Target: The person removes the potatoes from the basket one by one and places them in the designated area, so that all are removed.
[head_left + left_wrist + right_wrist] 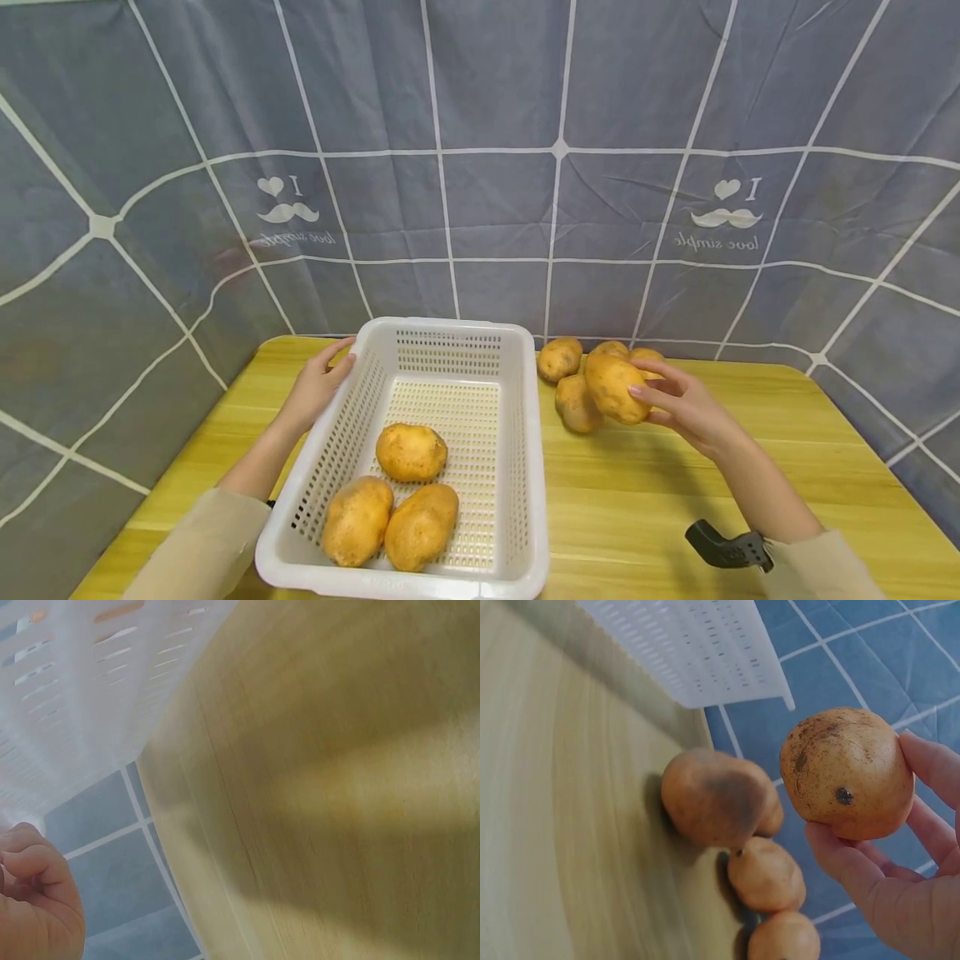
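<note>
My right hand (693, 410) pinches a potato (615, 389) between thumb and fingers, raised above the table. In the right wrist view, this held potato (847, 772) shows a dark spot and stained skin. Below and behind it, several other potatoes (767, 876) sit in a cluster on the table. A white perforated plastic basket (530, 433) stands left of them, with three potatoes (411, 452) at its near end. On the basket's left rim, my left hand (318, 385) grips the edge; in the left wrist view the hand (37, 900) is partly cut off.
The yellow wood-grain table (630, 508) runs back to a grey-blue checked cloth (495, 208) hanging behind and at both sides. A black strap piece (723, 546) juts from the right wrist.
</note>
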`<state>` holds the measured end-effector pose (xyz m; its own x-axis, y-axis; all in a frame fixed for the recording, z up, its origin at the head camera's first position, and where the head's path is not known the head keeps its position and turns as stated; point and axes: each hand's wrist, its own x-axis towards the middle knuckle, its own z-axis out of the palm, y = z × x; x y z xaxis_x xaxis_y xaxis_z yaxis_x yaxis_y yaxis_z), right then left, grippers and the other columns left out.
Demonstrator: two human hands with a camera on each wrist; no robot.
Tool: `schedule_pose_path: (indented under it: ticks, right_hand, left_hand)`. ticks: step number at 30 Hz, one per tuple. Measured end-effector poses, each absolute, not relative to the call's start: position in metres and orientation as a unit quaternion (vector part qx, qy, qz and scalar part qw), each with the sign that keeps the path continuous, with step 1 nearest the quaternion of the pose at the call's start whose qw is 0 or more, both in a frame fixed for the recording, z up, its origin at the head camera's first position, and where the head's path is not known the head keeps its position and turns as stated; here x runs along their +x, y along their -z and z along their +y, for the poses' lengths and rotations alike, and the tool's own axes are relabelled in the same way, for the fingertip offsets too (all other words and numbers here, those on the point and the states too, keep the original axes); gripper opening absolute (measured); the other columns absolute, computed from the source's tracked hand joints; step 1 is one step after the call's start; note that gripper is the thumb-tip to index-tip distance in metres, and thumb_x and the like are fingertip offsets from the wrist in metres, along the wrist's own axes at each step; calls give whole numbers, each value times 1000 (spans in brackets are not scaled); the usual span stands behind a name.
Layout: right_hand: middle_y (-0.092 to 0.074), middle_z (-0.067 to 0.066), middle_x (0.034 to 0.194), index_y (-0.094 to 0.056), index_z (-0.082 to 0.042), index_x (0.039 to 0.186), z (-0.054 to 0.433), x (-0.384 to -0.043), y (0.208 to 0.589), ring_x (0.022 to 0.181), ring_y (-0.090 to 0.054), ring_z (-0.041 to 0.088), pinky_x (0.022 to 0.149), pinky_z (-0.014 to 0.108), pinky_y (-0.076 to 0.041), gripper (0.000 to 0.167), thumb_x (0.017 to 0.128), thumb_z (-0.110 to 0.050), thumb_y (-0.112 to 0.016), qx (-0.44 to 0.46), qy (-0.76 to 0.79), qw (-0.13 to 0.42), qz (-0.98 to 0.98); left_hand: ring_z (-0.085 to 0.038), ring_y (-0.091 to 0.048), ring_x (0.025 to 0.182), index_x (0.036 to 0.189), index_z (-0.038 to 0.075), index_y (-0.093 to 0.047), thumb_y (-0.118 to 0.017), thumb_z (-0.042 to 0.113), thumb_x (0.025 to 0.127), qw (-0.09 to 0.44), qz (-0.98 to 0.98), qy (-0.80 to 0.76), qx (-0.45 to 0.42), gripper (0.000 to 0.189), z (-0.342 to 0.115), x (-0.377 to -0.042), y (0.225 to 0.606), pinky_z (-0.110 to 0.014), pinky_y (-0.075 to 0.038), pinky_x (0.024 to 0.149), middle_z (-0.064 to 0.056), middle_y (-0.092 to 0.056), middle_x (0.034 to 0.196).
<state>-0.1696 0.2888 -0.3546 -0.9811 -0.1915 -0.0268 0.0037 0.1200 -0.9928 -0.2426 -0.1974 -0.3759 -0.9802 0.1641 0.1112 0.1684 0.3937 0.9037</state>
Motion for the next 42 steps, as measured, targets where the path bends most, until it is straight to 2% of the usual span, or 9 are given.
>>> schedule_pose_path:
  ticks: [5,13,21,26,35,42]
  right_hand:
    - [-51,4,107,-57,-32,115,297,-166,361,92,-58,12,78,31,-52,31,92,-10,-59,-53,664,70,743]
    - [-53,1,106,-52,-26,123,306,-166,370,90,-59,11,78,32,-52,34,93,-11,-57,-35,668,72,740]
    - [-53,0,105,-56,-34,113,311,-165,377,90,-59,10,79,31,-51,30,92,-13,-60,-14,681,79,728]
    - [-54,-2,104,-58,-36,108,314,-165,385,90,-59,8,78,29,-52,29,92,-13,-61,1,690,76,720]
    - [-62,-3,93,-60,-35,100,317,-168,398,84,-62,9,73,29,-53,27,91,-9,-60,18,718,70,693]
    - [-60,-3,95,-57,-34,102,319,-169,405,84,-62,10,74,28,-53,25,92,-12,-60,32,714,73,696]
  left_hand:
    - [-14,-63,70,146,4,-30,-43,28,101,-2,-830,549,-103,53,-197,-243,377,-30,-54,61,-30,-57,107]
    - [-13,-61,69,146,5,-30,-43,30,100,6,-839,535,-100,53,-199,-245,377,-29,-54,60,-28,-58,105]
    - [-12,-61,73,146,6,-30,-43,31,100,3,-840,534,-96,54,-198,-244,376,-28,-54,61,-29,-55,111]
    - [-12,-61,71,146,6,-30,-43,30,100,0,-837,538,-96,53,-198,-244,376,-28,-54,60,-29,-56,109]
    - [-13,-61,71,146,6,-30,-43,29,100,-5,-835,541,-96,53,-199,-243,375,-29,-54,60,-29,-56,109]
    - [-13,-62,71,146,6,-29,-43,29,101,-3,-834,543,-100,53,-198,-243,375,-29,-54,60,-29,-56,109]
